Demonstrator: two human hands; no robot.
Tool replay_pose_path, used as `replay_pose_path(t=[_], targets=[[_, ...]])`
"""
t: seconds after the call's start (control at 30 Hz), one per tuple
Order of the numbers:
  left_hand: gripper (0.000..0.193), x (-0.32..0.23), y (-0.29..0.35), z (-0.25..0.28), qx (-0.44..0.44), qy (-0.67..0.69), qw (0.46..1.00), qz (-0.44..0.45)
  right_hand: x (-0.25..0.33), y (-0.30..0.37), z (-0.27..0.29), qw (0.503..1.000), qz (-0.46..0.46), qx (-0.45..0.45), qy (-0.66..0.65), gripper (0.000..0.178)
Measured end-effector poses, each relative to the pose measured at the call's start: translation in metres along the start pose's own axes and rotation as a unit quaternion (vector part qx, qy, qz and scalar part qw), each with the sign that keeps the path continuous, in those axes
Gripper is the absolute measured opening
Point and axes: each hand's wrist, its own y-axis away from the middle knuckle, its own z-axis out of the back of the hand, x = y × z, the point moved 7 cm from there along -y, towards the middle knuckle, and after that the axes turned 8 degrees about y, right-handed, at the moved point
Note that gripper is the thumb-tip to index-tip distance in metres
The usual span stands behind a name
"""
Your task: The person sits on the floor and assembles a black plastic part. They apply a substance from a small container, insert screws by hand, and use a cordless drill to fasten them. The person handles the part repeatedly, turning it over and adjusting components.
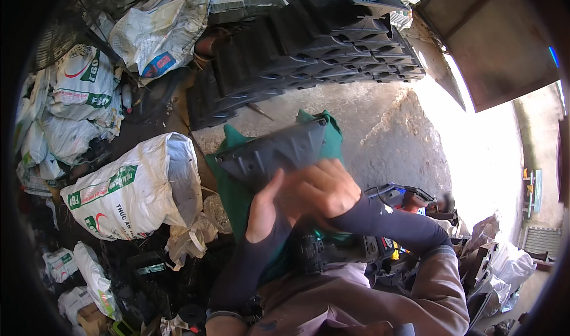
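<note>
Green cloth (230, 196) bears the black part (274, 151), at ten o'clock from the curled right hand (331, 187). The left hand (265, 213), thumb extended, is beside it; blurred, I cannot tell whether either grips anything. White sack (133, 187): nine o'clock from the cloth.

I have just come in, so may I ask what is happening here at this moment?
A person has both hands over a black part on a green cloth. The left hand and right hand are close together at its near edge; the right fingers look curled, but blur hides what they hold. Beyond stand stacked black pieces, and an open white sack lies to the left.
</note>
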Motion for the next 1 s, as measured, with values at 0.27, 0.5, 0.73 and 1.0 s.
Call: replay_pose_path(t=[0.27,0.5,0.73,1.0], targets=[[0.033,-0.028,-0.009,0.009,-0.012,-0.063,0.995,-0.077,-0.063,0.011,0.012,0.964,-0.174,0.031,-0.198,0.017],[0.027,-0.066,-0.012,0.036,-0.079,-0.098,0.981,-0.149,-0.119,0.049,-0.028,0.855,-0.399,0.074,-0.323,0.023],[0.030,-0.069,-0.020,0.042,-0.037,-0.092,0.987,-0.124,-0.121,0.045,-0.040,0.955,-0.257,-0.064,-0.134,0.010],[0.032,-0.070,-0.020,0.042,-0.047,-0.086,0.985,-0.140,-0.111,0.046,-0.051,0.981,-0.130,-0.133,-0.049,0.018]])
